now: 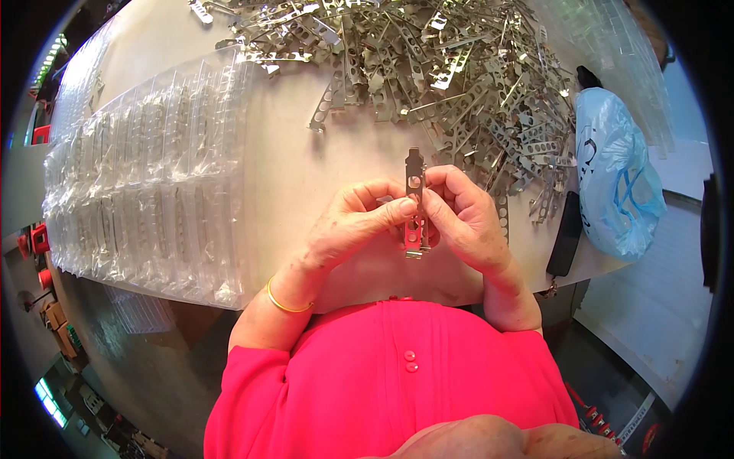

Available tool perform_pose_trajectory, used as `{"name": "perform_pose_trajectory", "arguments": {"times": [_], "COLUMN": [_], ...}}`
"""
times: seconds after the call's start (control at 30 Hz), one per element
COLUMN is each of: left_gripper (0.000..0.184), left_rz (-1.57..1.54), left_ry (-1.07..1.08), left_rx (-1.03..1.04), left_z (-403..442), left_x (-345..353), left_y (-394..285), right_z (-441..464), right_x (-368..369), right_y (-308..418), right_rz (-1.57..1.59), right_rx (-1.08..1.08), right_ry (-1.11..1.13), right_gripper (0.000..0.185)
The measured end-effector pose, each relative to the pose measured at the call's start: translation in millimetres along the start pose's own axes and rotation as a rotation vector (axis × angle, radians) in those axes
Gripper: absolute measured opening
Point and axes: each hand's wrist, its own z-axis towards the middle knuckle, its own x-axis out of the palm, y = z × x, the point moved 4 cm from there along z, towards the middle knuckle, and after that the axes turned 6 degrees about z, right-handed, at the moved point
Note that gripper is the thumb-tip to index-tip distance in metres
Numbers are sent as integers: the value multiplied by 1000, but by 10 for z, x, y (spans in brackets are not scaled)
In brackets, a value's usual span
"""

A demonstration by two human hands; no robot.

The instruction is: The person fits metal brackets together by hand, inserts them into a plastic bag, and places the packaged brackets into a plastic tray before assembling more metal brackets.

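Close in front of my body I hold a slim metal bracket [414, 170] with round holes, upright between both hands. My left hand [355, 222] pinches its left side, thumb lying across the face. From the other side, the thumb and fingers of my right hand [468, 218] close on its right edge. A narrow strip shows along that edge; whether it is a second bracket I cannot tell. Beyond my hands, a large heap of similar metal brackets [436, 76] covers the far part of the table [283, 161].
To the left lies a clear plastic tray [145, 180] with rows of slots holding slim pieces. A light blue plastic bag [615, 180] and a black elongated object [566, 233] sit at the right edge. More clear plastic [612, 53] lies at the far right.
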Motion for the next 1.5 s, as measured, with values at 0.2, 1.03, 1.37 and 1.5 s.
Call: {"name": "perform_pose_trajectory", "arguments": {"times": [0.2,1.03,1.37,1.5], "left_gripper": [18,14,52,49], "left_rz": [-16,256,42,-8], "left_ry": [-6,-204,-197,-142], "left_rx": [45,268,320,203], "left_z": [-4,-39,-21,11], "left_x": [20,-5,-28,-36], "left_y": [-16,-97,-119,-88], "right_z": [5,-79,-41,-27], "right_x": [-3,-42,-103,-89], "right_y": [19,11,3,27], "right_rz": [-55,131,232,217], "right_rx": [-41,-238,-151,-119], "right_ry": [21,47,-75,-74], "right_gripper": [14,6,8,8]}}
